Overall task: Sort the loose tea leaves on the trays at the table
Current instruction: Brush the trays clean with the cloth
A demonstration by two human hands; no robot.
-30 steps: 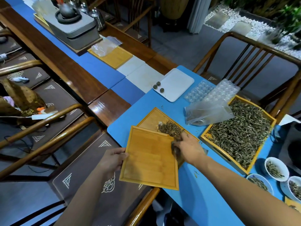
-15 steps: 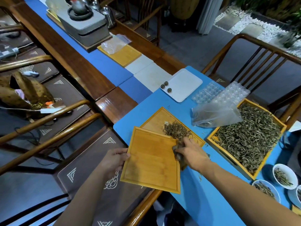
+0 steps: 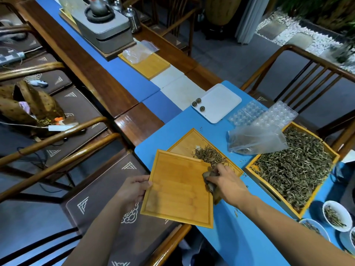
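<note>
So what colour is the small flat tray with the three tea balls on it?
White tray, head view.

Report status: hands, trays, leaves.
Left hand grips bare tray by its edge. Right hand holds cloth at small leaf pile. Clear bag overlaps big tray.

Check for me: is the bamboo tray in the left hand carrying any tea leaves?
No. The bamboo tray gripped by the left hand shows bare wood; the small pile of leaves lies on the tray beneath.
</note>
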